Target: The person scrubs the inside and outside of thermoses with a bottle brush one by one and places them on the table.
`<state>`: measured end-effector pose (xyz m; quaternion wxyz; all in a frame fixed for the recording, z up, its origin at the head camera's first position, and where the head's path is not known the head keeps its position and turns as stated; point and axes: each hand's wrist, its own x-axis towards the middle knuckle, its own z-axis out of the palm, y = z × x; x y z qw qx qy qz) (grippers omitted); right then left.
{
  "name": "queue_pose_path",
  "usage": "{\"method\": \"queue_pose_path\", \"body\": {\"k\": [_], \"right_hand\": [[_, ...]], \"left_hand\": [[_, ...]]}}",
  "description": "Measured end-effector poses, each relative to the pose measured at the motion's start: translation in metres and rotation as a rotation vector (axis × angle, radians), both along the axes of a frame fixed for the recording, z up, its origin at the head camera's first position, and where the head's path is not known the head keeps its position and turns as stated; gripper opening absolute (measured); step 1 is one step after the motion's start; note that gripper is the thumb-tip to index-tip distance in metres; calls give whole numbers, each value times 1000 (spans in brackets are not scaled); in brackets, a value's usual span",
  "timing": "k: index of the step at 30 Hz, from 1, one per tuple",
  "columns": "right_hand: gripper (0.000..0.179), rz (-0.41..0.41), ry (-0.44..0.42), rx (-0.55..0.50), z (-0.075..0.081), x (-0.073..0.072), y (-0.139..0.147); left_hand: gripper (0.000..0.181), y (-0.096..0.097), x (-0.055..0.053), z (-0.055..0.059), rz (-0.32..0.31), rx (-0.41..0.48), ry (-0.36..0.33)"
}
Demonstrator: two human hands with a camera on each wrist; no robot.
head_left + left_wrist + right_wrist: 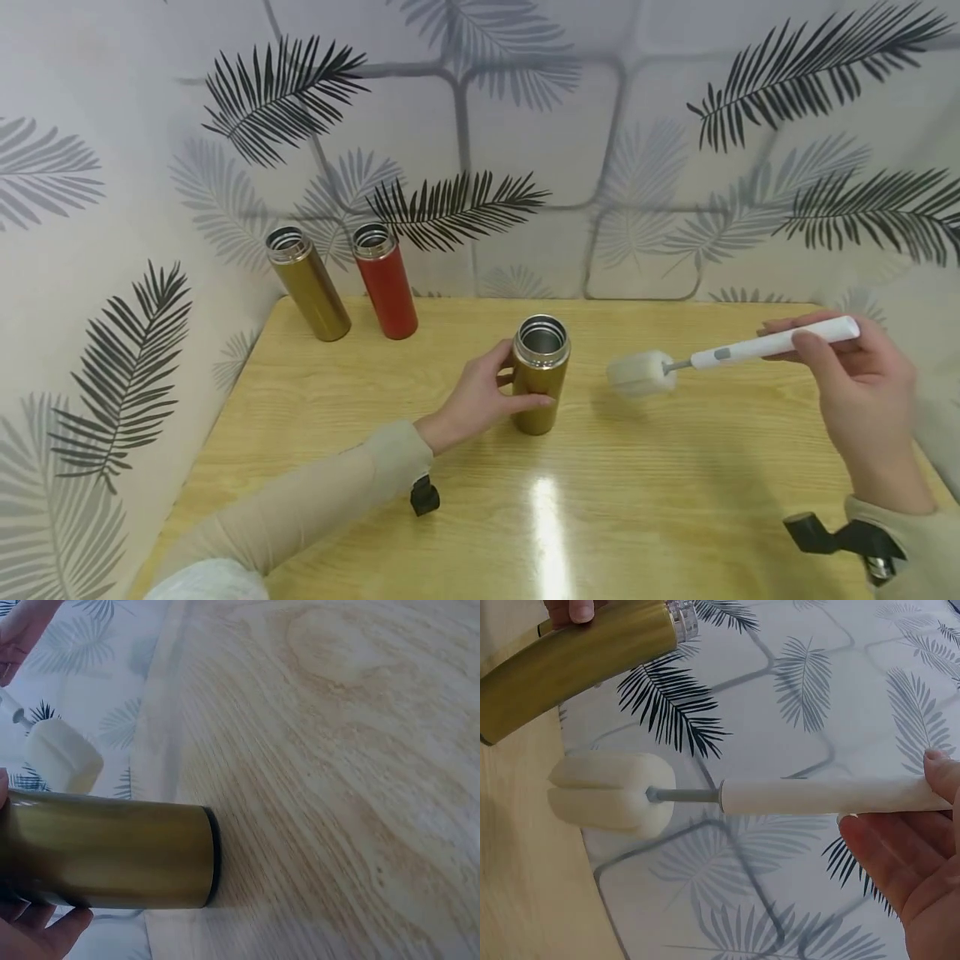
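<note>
Around the middle of an upright gold bottle [538, 375], lidless with a bare steel neck, my left hand [491, 392] curls its thumb and fingers. The bottle's dark base shows at the tabletop in the left wrist view. My right hand [862, 383] pinches the white handle of a bottle brush [772, 343] between thumb and fingers. Its pale sponge head [615, 793] points left toward the gold bottle, apart from it and above the table. In the right wrist view the sponge shows lengthwise slits and a grey stem joins it to the handle.
A second gold bottle [311, 287] and a red bottle [386, 283], both lidless, stand upright at the table's back left. The wooden table [637, 517] meets a leaf-patterned wall covering [540, 142] at the back. Wrist cameras are strapped to both forearms.
</note>
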<state>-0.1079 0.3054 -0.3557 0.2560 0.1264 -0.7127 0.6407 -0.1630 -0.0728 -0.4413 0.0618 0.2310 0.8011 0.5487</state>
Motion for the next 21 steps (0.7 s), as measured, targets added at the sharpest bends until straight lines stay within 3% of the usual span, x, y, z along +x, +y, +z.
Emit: {"method": "queue_pose_path", "body": {"k": [5, 11, 15, 21], "right_hand": [[21, 121, 134, -123, 13, -6, -13], [25, 196, 310, -287, 46, -9, -30], [29, 248, 351, -388, 69, -7, -41], [36, 296, 375, -467, 86, -8, -62]], "left_hand": [[73, 0, -2, -5, -24, -15, 10], [71, -2, -5, -9, -51, -22, 42], [70, -2, -6, -14, -55, -8, 70], [69, -3, -8, -21, -47, 5, 121]]}}
